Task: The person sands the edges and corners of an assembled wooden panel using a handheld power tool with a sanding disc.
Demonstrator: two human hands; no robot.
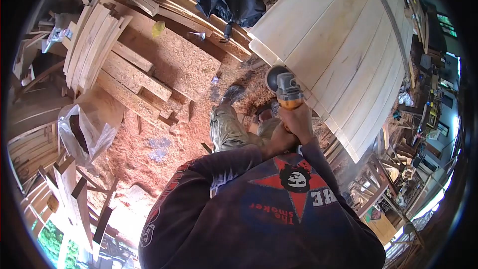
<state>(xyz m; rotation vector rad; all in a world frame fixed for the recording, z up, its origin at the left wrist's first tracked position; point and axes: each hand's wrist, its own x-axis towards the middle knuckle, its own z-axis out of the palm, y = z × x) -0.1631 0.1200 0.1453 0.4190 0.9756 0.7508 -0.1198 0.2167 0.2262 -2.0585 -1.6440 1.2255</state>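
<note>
An angle grinder [290,92] with a yellow body and a dark round disc lies at the near left edge of a pale planked wooden panel [343,45]. The disc is against or just over that edge. My right hand [299,120] is closed around the grinder's body behind its metal head. Lower and to the left, my left hand [280,142] meets the rear of the grinder; it looks closed there, its fingers partly hidden by my right hand. A dark curved strip [386,7] crosses the panel's far part.
Sawdust covers the floor [134,154] near my feet. Stacked curved boards [92,45] and thick planks [132,77] lie left. A black bundle [229,2] rests on boards at the top. An open white sack [84,132] stands lower left. Cluttered shelves [433,104] line the right.
</note>
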